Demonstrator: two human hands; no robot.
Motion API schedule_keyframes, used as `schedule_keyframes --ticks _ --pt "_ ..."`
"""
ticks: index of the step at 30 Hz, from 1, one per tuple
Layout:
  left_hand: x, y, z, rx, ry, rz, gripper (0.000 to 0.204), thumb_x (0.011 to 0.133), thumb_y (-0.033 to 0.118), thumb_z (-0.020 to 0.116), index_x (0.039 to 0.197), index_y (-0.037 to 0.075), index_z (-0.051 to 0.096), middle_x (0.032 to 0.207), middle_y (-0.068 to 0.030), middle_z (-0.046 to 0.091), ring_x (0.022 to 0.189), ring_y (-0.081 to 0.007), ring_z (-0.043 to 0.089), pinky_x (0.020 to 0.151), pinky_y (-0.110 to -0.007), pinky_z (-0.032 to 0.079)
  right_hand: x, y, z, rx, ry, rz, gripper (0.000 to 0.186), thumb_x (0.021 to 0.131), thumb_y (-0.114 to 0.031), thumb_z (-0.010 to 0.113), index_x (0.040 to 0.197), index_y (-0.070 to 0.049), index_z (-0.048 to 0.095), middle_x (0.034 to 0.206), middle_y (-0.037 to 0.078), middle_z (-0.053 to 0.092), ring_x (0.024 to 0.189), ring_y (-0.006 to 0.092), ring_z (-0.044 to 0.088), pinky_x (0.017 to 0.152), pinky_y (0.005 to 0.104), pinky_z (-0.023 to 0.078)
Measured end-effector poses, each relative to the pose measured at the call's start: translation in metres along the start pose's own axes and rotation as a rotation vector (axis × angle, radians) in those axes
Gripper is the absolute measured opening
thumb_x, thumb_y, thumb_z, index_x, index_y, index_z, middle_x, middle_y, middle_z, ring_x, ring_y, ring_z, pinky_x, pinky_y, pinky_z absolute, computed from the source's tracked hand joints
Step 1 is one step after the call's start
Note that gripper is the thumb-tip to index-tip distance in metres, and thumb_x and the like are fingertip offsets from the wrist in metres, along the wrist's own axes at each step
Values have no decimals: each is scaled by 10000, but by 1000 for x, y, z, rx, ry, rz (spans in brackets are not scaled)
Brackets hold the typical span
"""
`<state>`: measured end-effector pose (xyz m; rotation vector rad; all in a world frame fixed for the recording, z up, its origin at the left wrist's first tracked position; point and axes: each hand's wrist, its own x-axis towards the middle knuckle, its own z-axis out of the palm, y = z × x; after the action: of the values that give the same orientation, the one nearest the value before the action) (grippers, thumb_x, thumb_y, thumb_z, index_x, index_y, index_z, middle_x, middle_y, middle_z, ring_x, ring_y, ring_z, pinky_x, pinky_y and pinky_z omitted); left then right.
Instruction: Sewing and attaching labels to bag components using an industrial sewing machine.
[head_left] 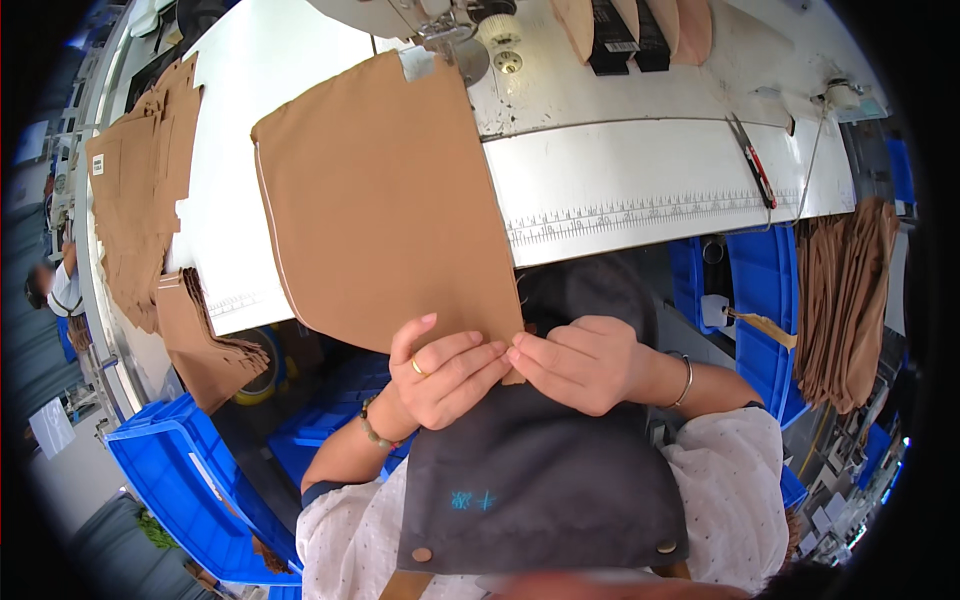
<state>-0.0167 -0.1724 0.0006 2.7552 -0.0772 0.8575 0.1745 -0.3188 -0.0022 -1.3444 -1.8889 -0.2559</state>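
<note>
A brown fabric panel [385, 200] reaches from beside the sewing machine's head [440, 35] over the table's front edge to my hands. White stitching or piping runs along its left edge, and its upper right corner has a small notch. My left hand [445, 375] has its fingertips closed on the panel's near right corner, with the index finger raised. Close against it, my right hand [580, 365] pinches the same corner between thumb and fingers. The fingertips of the two hands nearly meet, and they hide part of the fabric edge.
Stacked brown fabric pieces [145, 200] cover the table's left side, and more hang over its front edge. Red-and-black thread snips [752, 165] lie at the right near a printed ruler. Blue bins [190, 480] stand at lower left, and brown panels [840, 310] hang at right.
</note>
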Motion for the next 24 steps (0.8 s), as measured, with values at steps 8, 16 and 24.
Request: schedule_keyframes --ticks 8,16,24 --pt "-87 -40 -43 -133 812 -1268 236 1074 262 534 1156 44 571 1122 -67 609 1092 -170 567 984 -375 455 -1 6 -3 76 -5 -30 202 729 -54 758 921 -9 715 992 97 699 612 102 547 466 226 367" --pt "-77 -53 -89 -1024 483 -1409 267 986 158 673 1165 -36 637 1088 -92 723 936 -132 688 840 -261 551 3 11 -5 137 -52 -61 217 735 -60 773 932 0 707 974 82 698 607 90 535 464 226 368" --pt "-55 -57 -103 -788 214 -1429 126 968 127 707 961 26 631 912 -3 684 795 -36 587 742 -206 484 7 16 -8 120 -148 -118 188 778 -104 753 910 12 686 942 71 682 612 91 525 479 234 365"
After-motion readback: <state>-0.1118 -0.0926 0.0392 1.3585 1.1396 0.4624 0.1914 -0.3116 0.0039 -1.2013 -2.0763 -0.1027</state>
